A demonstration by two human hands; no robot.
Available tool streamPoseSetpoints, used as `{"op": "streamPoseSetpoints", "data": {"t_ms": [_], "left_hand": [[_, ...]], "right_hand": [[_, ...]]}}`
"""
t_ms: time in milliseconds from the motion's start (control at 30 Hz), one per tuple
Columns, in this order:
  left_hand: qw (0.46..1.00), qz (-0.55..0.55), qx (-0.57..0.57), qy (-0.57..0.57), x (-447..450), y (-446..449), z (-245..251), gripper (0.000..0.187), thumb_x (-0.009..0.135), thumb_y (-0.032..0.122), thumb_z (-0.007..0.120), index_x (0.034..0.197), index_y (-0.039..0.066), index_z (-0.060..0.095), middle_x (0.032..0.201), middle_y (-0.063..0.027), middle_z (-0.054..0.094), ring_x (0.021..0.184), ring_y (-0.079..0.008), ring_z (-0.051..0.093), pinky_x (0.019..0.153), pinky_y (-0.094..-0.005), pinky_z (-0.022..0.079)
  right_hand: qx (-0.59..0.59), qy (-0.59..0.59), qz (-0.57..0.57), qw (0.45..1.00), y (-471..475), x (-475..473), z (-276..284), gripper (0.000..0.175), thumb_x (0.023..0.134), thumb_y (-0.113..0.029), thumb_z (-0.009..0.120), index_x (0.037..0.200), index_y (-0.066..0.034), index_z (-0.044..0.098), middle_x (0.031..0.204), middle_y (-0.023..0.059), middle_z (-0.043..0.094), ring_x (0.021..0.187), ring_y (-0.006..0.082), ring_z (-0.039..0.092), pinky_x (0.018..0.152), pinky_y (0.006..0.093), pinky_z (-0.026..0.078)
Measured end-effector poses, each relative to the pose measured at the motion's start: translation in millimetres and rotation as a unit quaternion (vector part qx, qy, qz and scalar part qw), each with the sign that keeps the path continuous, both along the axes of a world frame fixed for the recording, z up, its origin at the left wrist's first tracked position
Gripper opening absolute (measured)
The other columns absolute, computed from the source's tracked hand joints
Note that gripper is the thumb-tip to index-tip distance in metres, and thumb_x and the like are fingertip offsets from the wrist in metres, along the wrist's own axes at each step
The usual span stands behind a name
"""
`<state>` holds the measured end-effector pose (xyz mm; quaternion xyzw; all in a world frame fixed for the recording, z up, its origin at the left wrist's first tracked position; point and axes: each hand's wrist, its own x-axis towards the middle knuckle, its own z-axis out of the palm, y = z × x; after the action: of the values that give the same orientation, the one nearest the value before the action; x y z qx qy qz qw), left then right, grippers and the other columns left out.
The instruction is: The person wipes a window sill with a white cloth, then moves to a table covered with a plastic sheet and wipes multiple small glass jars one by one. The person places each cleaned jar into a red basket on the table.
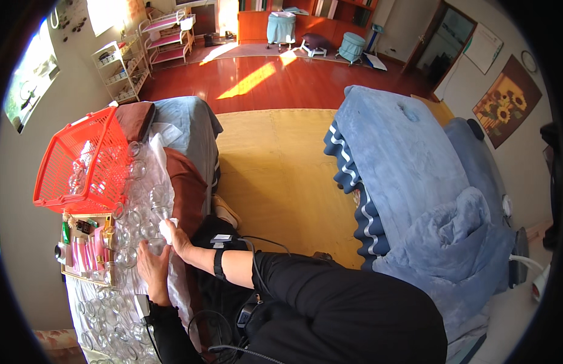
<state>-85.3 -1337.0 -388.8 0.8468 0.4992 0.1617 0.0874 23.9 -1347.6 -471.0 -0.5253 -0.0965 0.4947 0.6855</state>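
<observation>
My left hand (153, 268) grips a clear glass cup (157, 246), its fingers around the side. A crumpled white tissue or cloth (166, 230) is in my right hand (180, 241), close against that cup. Both hands are over a bed covered with clear plastic sheeting (176, 277). Many rounded glass cups, like cupping glasses, lie loose there, with one group (135, 218) beyond my left hand and another group (113, 323) nearer my body. How firmly the cloth touches the glass is hard to make out.
A red plastic basket (86, 159) holding more glass cups stands at the bed's far left. Beside it is a tray (88, 277) of pink bottles. A brown blanket (186, 182) drapes the near edge. Across the yellow mat floor (281, 182) stands a blue-covered bed (399, 150). Cables (258, 259) hang by my arm.
</observation>
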Motion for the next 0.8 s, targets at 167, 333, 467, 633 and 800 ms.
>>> {"op": "streamPoseSetpoints", "data": {"t_ms": [167,333,467,633,800], "left_hand": [[0.996,0.056,0.000,-0.066,-11,5,-2,0.069,0.075,0.040,0.081,0.123,-0.002,0.054,0.106,-0.0192,0.067,0.098,-0.0340,0.065,0.087,-0.0427,0.050],[0.692,0.126,-0.337,-0.626,-41,-9,43,0.050,0.088,0.021,0.075,0.126,0.003,0.048,0.119,-0.0120,0.059,0.100,-0.0277,0.065,0.083,-0.0373,0.059],[0.682,0.080,-0.292,-0.666,-35,-72,76,0.049,0.095,0.031,0.063,0.132,0.003,0.047,0.130,-0.0131,0.049,0.120,-0.0263,0.052,0.094,-0.0408,0.054],[0.779,0.072,-0.099,-0.615,-41,-126,98,0.048,0.097,0.038,0.053,0.130,0.003,0.048,0.124,-0.0138,0.052,0.116,-0.0272,0.053,0.100,-0.0417,0.045],[0.943,-0.242,0.179,-0.141,-80,-139,121,0.065,0.081,0.023,0.076,0.134,0.006,0.043,0.134,-0.0216,0.044,0.123,-0.0400,0.049,0.100,-0.0488,0.044]], "right_hand": [[0.016,0.060,0.028,0.998,-19,4,9,0.062,0.094,-0.065,0.032,0.097,-0.0119,0.062,0.063,-0.0005,0.052,0.040,0.0100,0.042,0.035,0.0259,0.033],[0.164,-0.115,0.096,0.975,-58,-15,62,0.037,0.101,-0.036,0.056,0.121,-0.0055,0.050,0.080,0.0009,0.057,0.059,0.0071,0.055,0.051,0.0277,0.048],[0.215,-0.412,-0.018,0.885,-95,-43,102,0.037,0.102,-0.030,0.054,0.126,-0.0025,0.049,0.092,0.0210,0.064,0.083,0.0374,0.065,0.071,0.0384,0.050],[0.286,-0.290,0.234,0.883,-133,-31,159,0.037,0.104,-0.029,0.051,0.116,0.0057,0.054,0.084,0.0178,0.061,0.078,0.0245,0.060,0.073,0.0352,0.047],[0.062,0.109,0.505,0.854,-132,7,183,0.037,0.102,-0.046,0.053,0.087,-0.0129,0.058,0.058,-0.0055,0.042,0.039,0.0042,0.025,0.037,0.0241,0.014]]}}
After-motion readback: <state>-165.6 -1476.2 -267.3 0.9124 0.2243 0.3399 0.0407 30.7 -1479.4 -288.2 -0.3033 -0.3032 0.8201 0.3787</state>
